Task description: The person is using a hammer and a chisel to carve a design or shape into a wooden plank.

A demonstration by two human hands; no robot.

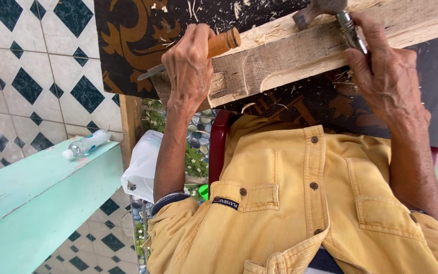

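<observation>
A yellow shirt [300,203] fills the lower right of the frame, with a plastic bottle [84,144] lying on a green ledge [31,198] at lower left. Above, the left hand [191,66] is clenched around a wooden-handled chisel [219,44] set against a notched wooden beam [290,50]. At upper right, the right hand [386,76] grips a hammer [338,15] over the beam, on the dark patterned counter [128,30] strewn with shavings.

Chisel [214,48] w/ wooden handle, blade on rough notched plank [300,50]; steel hammer [330,15] above
</observation>
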